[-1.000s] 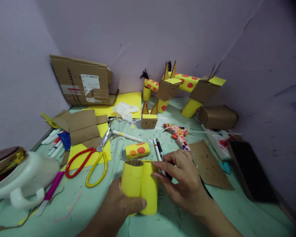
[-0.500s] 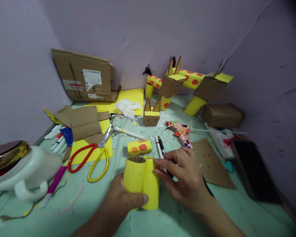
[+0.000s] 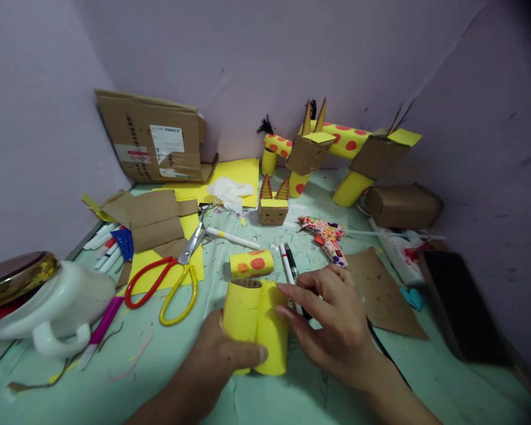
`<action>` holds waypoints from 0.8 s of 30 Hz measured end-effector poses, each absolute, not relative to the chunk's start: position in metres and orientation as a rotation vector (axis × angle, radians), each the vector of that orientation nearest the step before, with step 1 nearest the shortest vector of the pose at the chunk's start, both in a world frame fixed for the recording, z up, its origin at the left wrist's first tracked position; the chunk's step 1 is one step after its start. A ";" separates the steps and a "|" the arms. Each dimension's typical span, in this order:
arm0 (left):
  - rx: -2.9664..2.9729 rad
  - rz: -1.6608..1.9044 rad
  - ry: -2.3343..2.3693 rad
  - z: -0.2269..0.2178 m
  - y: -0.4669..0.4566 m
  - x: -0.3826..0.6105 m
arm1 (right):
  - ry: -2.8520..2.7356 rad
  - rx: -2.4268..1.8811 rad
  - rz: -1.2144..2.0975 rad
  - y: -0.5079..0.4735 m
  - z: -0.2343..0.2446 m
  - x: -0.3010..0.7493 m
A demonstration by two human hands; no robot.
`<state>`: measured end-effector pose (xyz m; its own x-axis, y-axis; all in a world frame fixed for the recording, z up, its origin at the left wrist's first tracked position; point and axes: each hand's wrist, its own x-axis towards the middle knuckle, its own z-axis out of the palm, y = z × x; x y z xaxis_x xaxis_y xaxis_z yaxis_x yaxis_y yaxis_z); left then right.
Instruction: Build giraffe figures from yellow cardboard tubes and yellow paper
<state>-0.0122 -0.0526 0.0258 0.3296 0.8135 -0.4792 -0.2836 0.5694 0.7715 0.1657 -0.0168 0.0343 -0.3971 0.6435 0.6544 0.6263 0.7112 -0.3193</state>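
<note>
My left hand (image 3: 221, 360) grips a cardboard tube wrapped in yellow paper (image 3: 253, 323) from below, thumb across its front. My right hand (image 3: 331, 327) rests against the tube's right side, fingers curled and pressing the loose paper edge. Just behind the tube lies a short yellow roll with orange spots (image 3: 251, 263). Two markers (image 3: 289, 267) lie beside my right fingers.
Red-and-yellow scissors (image 3: 168, 283) lie left of the tube on yellow paper. A white jug (image 3: 44, 310) stands at the near left. Cardboard pieces (image 3: 148, 218), a small cardboard head (image 3: 272, 208), spotted yellow animal figures (image 3: 331, 147), a patterned glue gun (image 3: 325, 235) and a dark phone (image 3: 455, 301) surround the mat.
The view shifted slightly. My hands keep hold of the yellow tube, and my right fingers have slid a little along its side.
</note>
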 end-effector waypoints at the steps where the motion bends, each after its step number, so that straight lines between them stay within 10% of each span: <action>1: 0.632 0.785 0.983 0.026 -0.053 -0.012 | -2.093 -0.947 0.028 -0.018 0.035 0.163; 24: 0.632 0.766 1.034 0.027 -0.052 -0.008 | -2.001 -0.914 0.073 -0.025 0.028 0.142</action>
